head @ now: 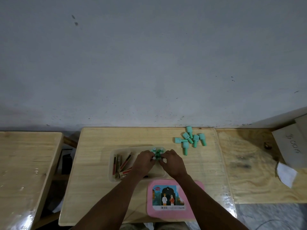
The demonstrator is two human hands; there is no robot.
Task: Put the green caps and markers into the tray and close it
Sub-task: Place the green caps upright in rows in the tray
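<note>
A clear plastic tray (111, 163) sits at the middle of the wooden table. Several brown and red markers (123, 163) lie in its left half. A cluster of green caps (157, 152) stands upright in its far right corner. My left hand (142, 161) and my right hand (172, 161) are both over the tray, fingertips pinched on caps at the near side of that cluster. Several more green caps (189, 140) lie loose on the table at the back right. The pink lid (152, 211) with a picture label lies flat in front of the tray, partly under my right forearm.
A second wooden table (25, 163) stands to the left across a gap. To the right lies a plywood board (249, 163) with a grey cardboard box (289, 143) and a white paper scrap (285, 175). A wall rises right behind the table.
</note>
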